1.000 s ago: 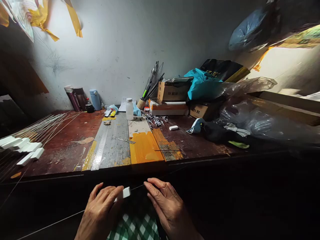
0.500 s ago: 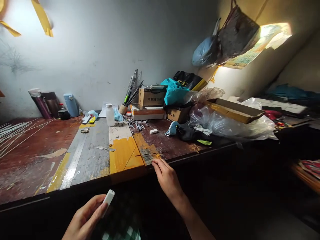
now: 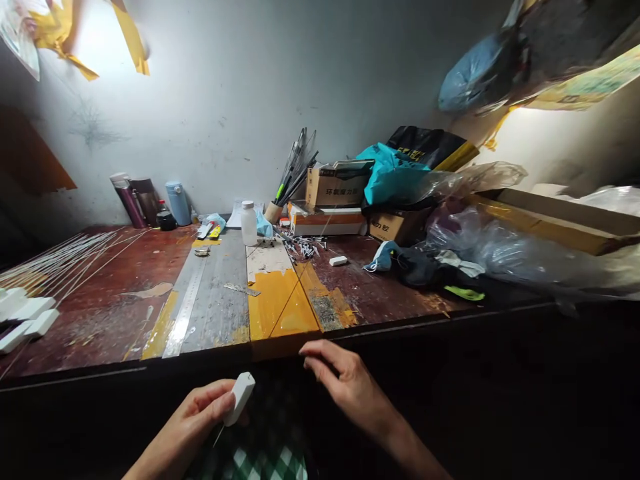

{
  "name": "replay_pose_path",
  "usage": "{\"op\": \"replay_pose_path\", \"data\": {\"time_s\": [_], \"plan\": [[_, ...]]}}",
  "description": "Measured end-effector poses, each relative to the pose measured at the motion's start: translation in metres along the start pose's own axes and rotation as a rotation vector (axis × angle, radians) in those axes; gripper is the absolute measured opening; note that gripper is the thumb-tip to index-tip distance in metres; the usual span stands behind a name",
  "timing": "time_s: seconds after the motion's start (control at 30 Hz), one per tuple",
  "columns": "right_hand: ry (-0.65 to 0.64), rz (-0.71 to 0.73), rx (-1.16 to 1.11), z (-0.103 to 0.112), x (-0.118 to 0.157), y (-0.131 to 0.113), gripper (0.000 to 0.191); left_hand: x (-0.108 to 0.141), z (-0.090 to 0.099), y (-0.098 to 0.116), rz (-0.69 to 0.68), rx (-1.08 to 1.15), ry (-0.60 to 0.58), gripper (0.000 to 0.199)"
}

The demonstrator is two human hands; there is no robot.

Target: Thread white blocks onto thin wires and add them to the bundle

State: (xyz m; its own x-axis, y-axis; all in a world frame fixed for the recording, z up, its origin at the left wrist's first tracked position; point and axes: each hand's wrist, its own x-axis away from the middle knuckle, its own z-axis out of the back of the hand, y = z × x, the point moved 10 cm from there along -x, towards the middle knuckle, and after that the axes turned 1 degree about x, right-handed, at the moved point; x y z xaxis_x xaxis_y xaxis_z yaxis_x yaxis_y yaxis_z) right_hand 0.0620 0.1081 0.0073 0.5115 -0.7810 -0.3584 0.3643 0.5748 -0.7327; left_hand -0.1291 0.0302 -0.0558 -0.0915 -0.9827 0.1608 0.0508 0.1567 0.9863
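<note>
White and small, the block (image 3: 241,399) sat low, left of middle, pinched by the left hand (image 3: 203,410). The right hand (image 3: 345,377) curved, fingertips close; whether it held anything, I could not tell. Near the frame's middle, a cup (image 3: 273,213) held thin sticks (image 3: 295,165).

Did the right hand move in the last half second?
Yes: the right hand has moved down in the view, from overlapping the table edge to just below it.

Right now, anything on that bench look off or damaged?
Yes. Small pieces lie scattered loose toward the back; one white block sits apart from the cluster at far left; the red bench looks scuffed, with a pale patch.
</note>
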Motion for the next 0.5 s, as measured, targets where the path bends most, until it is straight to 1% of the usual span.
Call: {"op": "replay_pose_path", "data": {"time_s": [0.07,0.13,0.17,0.23,0.27,0.33,0.4,0.43,0.47,0.5], "plan": [[-0.075,-0.015,-0.137,-0.02,0.015,-0.012,0.015,0.0,0.001,0.002,-0.01,0.048,0.049,0.036],[-0.112,-0.031,-0.236,-0.034,0.026,-0.018,0.016,0.001,0.003,0.002,-0.039,0.075,0.117,0.034],[-0.117,-0.05,-0.273,-0.038,0.03,-0.018,0.015,0.003,0.005,0.001,-0.062,0.058,0.163,0.033],[-0.118,-0.134,-0.33,-0.047,0.036,-0.012,0.013,0.007,0.01,0.001,-0.128,-0.06,0.258,0.028],[-0.128,-0.192,-0.361,-0.054,0.04,-0.007,0.012,0.01,0.013,0.005,-0.194,-0.151,0.315,0.025],[-0.172,-0.324,-0.472,-0.072,0.051,0.002,0.011,0.02,0.015,0.018,-0.4,-0.375,0.436,0.018],[-0.209,-0.451,-0.624,-0.091,0.063,0.009,0.016,0.034,0.012,0.034,-0.636,-0.612,0.572,0.02],[-0.22,-0.498,-0.687,-0.097,0.069,0.011,0.02,0.04,0.009,0.038,-0.725,-0.717,0.632,0.023],[-0.222,-0.533,-0.719,-0.099,0.073,0.014,0.023,0.044,0.007,0.04,-0.779,-0.805,0.675,0.026],[-0.215,-0.546,-0.703,-0.095,0.075,0.017,0.024,0.046,0.006,0.041,-0.801,-0.867,0.703,0.028]]}}
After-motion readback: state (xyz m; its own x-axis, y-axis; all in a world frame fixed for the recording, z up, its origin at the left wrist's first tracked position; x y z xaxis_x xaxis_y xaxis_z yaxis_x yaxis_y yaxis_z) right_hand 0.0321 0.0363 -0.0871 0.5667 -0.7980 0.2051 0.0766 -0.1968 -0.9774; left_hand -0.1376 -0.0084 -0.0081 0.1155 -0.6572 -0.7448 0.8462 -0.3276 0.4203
